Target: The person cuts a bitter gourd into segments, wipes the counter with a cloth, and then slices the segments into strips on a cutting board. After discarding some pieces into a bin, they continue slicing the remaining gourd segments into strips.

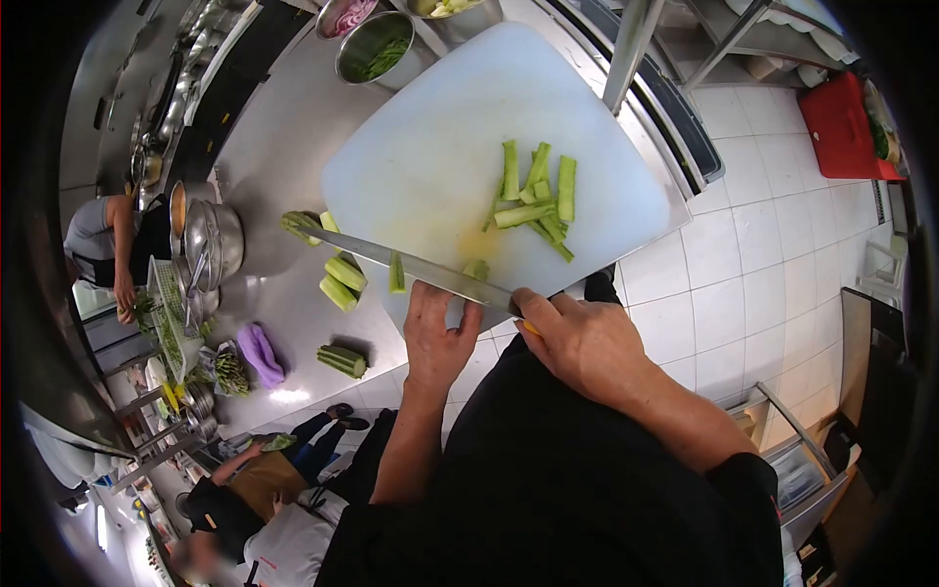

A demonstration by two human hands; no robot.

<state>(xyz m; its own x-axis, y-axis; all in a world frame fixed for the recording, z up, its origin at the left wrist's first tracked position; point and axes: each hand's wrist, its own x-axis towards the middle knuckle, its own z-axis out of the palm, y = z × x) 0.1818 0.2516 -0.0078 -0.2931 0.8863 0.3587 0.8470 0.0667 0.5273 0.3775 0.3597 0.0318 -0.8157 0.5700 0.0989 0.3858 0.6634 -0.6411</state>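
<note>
My right hand (pixel 585 342) is clenched round the handle of the knife (pixel 411 266) – its blade crosses the near edge of the white cutting board (pixel 421 147). My left hand (pixel 440 333) lies flat, fingers loose, holding nothing, just behind the blade – the cut green sticks (pixel 533 201) are piled further up the board

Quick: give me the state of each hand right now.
Left hand: open, resting flat at the cutting board edge beside the blade, holding nothing.
Right hand: closed on the knife handle.
</note>
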